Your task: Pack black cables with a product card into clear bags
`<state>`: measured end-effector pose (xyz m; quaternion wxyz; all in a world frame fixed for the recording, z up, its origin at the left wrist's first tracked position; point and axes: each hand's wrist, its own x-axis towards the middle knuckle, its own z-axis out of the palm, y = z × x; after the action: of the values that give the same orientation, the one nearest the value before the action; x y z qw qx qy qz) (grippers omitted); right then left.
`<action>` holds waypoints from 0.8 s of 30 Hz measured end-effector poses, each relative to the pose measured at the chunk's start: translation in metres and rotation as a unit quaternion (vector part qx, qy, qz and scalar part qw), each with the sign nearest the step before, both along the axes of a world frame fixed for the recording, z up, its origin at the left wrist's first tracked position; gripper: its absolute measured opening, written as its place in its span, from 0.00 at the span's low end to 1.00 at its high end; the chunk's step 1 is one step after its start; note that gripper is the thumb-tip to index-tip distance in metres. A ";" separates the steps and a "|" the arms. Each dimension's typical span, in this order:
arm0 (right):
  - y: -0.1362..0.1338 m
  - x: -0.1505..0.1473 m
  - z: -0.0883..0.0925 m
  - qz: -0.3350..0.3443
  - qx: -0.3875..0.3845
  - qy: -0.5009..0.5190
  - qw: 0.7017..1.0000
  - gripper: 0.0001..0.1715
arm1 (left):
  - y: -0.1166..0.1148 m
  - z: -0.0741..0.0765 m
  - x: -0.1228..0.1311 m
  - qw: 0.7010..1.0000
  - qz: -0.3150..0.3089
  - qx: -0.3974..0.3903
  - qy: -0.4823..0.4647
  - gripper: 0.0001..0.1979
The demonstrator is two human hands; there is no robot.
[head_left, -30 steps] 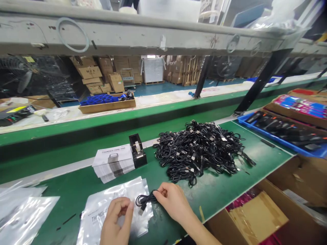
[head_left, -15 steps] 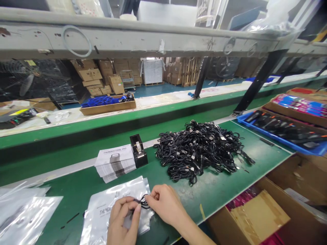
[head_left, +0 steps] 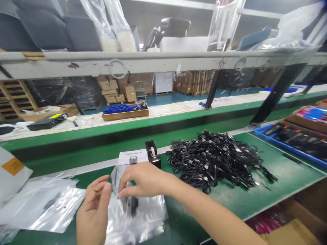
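My left hand [head_left: 94, 207] pinches the edge of a clear plastic bag [head_left: 115, 178] between thumb and forefinger. Reaching across from the right, my right hand [head_left: 144, 180] has its bent fingers and thumb on the same bag, near its upper edge. Under the right hand hangs a blurred bundled black cable [head_left: 134, 206]; whether it lies inside the bag or is held by the hidden fingers is unclear. Beneath both hands lies a stack of printed silvery bags [head_left: 150, 221]. Just behind stands a stack of white printed leaflets [head_left: 131, 156], partly covered by my right hand.
A black tape dispenser [head_left: 153, 153] stands beside the leaflets. To the right is a large heap of black cables [head_left: 212, 160], with a blue tray [head_left: 293, 144] of black items beyond. Filled clear bags [head_left: 51, 207] lie left. A raised ledge [head_left: 176, 117] runs behind.
My right hand has moved up and left, over the bag stack toward my left hand. The small cable has gone from between both hands to below the right one. The view has turned left.
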<state>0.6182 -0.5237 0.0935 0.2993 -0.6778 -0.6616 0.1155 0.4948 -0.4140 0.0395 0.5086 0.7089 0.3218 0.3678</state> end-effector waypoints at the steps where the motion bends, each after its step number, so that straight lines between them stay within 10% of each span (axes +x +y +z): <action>1: 0.006 0.001 0.009 0.024 0.008 -0.005 1.000 0.10 | 0.007 0.000 -0.002 1.000 -0.014 -0.018 -0.021 0.18; 5: 0.013 0.002 0.038 0.105 0.022 0.023 0.994 0.09 | 0.026 -0.014 -0.008 0.977 -0.152 -0.139 -0.060 0.35; 8: 0.006 -0.004 0.034 0.046 0.000 0.034 0.998 0.09 | 0.025 -0.032 -0.007 0.958 -0.216 -0.187 -0.009 0.44; 11: -0.001 -0.017 -0.003 -0.145 0.070 0.112 0.981 0.27 | 0.017 -0.050 -0.002 0.964 -0.187 -0.189 0.014 0.38; 15: 0.000 -0.035 -0.076 -0.279 0.161 0.341 0.883 0.60 | 0.010 -0.069 0.005 0.972 -0.181 -0.150 0.016 0.31; 18: 0.008 -0.039 -0.109 -0.299 0.188 0.517 0.780 0.55 | 0.009 -0.076 0.007 0.974 -0.179 -0.130 0.036 0.29; 21: 0.013 -0.033 -0.107 -0.281 0.185 0.565 0.753 0.50 | 0.011 -0.072 0.007 0.984 -0.151 -0.081 0.056 0.29; 24: 0.013 -0.026 -0.080 -0.208 0.159 0.537 0.802 0.49 | 0.017 -0.055 0.004 0.989 -0.138 -0.015 0.053 0.29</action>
<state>0.5920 -0.5108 0.0135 0.7275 -0.5710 -0.2472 0.2893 0.4990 -0.3967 -0.0160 0.5470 0.7575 0.2527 0.2511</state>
